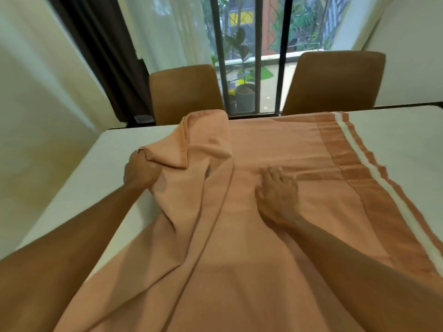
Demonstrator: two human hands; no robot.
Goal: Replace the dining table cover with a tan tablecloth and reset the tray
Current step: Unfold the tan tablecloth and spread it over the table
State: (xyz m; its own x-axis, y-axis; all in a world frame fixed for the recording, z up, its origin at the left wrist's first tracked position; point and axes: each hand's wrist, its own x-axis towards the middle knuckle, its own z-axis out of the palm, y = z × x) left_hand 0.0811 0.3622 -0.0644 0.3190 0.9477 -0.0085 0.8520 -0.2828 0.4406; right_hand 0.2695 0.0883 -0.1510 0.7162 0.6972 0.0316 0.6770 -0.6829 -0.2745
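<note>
Tan tablecloth [275, 144] hides most of the white table [107, 164]. Left hand [140, 170] grips a fold, right hand [276, 194] presses flat; two chairs [185, 92] far side.

Two brown chairs [185, 92] before barred window [251, 56]

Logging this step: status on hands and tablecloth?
Left hand grips a raised fold of tan tablecloth. Right hand rests on it. Partly spread, white table showing both sides.

left hand [141, 170] grips bunched fold of tan tablecloth [275, 144], right hand [278, 195] pressed flat on it; white table [395, 140], 2 brown chairs [185, 92] behind.
</note>
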